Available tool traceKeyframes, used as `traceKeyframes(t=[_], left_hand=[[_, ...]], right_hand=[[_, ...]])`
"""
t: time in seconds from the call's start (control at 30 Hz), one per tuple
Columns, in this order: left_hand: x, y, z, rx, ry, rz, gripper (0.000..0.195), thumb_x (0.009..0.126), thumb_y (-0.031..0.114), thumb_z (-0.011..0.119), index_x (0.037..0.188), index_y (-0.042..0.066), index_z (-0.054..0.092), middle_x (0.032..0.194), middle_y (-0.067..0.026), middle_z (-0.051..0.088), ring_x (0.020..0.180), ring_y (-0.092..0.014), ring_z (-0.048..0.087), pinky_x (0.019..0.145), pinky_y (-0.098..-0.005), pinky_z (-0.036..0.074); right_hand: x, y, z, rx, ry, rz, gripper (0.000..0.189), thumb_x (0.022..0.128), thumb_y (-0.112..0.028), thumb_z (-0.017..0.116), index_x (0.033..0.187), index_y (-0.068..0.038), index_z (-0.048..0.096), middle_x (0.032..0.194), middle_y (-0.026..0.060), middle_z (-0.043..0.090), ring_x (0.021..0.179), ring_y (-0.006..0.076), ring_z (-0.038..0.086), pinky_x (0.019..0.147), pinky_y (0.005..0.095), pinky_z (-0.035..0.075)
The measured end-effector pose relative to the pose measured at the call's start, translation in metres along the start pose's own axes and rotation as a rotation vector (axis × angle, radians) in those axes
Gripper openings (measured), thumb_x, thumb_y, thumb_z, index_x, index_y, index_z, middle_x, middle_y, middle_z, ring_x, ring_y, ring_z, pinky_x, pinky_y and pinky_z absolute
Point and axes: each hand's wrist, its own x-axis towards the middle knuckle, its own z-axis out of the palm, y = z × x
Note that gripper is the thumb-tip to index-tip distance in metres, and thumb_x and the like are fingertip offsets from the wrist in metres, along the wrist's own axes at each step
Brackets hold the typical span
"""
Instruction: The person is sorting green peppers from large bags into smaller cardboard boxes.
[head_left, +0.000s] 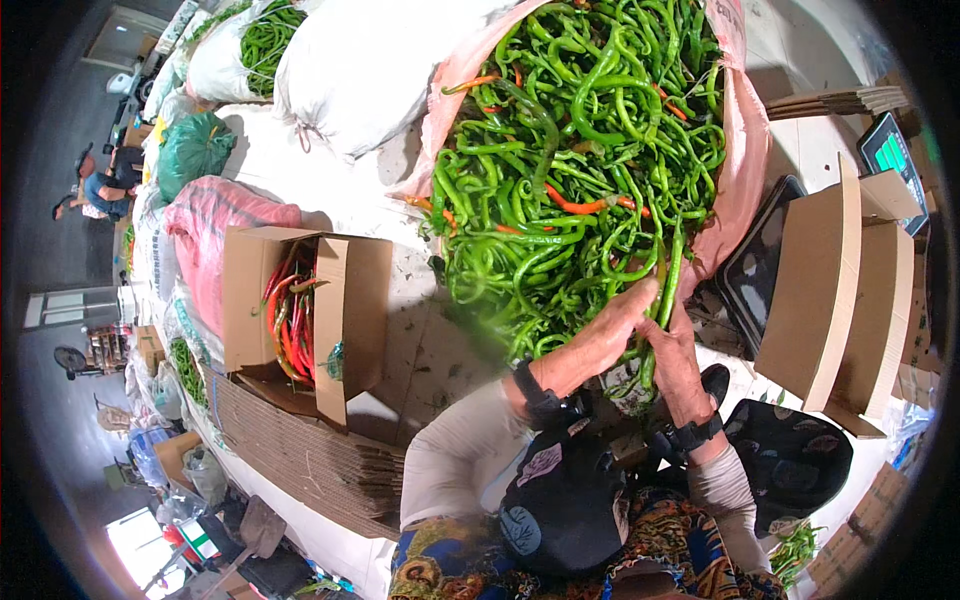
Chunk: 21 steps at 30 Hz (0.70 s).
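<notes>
A large heap of long green chili peppers, with a few red and orange ones among them, spills from the mouth of a pink woven sack. At the heap's near edge my two hands are close together, almost touching. Several green peppers run lengthwise between them. My left hand grips this bunch from the left side. From the right, my right hand holds the same peppers, its thumb across them. Lower ends of peppers hang below the hands. Some fingers are hidden behind the bunch.
An open cardboard box with red peppers stands left, near stacked flat cardboard. White sacks lie behind. Right are an empty-looking carton, a black tray and a lit digital display. People are far left.
</notes>
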Motion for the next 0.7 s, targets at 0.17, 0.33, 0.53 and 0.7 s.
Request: traceKeyframes(t=[0.17,0.33,0.53,0.7], left_hand=[[0.066,0.095,-0.035,0.980,0.722,0.922,0.048,0.085,0.031,0.065,0.116,-0.003,0.052,0.110,-0.0239,0.054,0.102,-0.039,0.052,0.091,-0.0493,0.039],[0.109,0.150,-0.077,1.463,1.003,0.550,0.028,0.078,0.018,0.072,0.096,0.000,0.060,0.094,-0.0189,0.064,0.088,-0.037,0.060,0.075,-0.0428,0.047],[0.057,0.131,-0.025,1.245,0.734,0.948,0.027,0.076,0.013,0.072,0.097,0.001,0.059,0.083,-0.0168,0.056,0.076,-0.037,0.056,0.065,-0.0447,0.042],[-0.029,0.128,0.027,1.377,0.480,0.933,0.031,0.077,0.006,0.070,0.107,-0.001,0.063,0.090,-0.0149,0.061,0.078,-0.031,0.058,0.070,-0.0390,0.046]], right_hand=[[0.004,-0.011,-0.007,0.145,0.067,0.012,0.036,0.089,-0.003,0.060,0.123,-0.005,0.049,0.101,0.0001,0.058,0.088,0.0099,0.054,0.079,0.0247,0.045],[-0.012,-0.011,-0.017,0.120,-0.001,0.082,0.035,0.087,-0.004,0.061,0.121,-0.003,0.052,0.105,0.0019,0.058,0.091,0.0145,0.058,0.079,0.0270,0.045],[-0.037,-0.024,-0.022,0.150,0.037,0.087,0.042,0.082,-0.011,0.068,0.121,-0.005,0.053,0.105,0.0023,0.059,0.089,0.0133,0.058,0.073,0.0254,0.044],[-0.047,-0.053,-0.013,0.257,0.049,0.106,0.035,0.082,-0.013,0.068,0.113,-0.003,0.054,0.089,0.0029,0.058,0.076,0.0112,0.054,0.069,0.0248,0.044]])
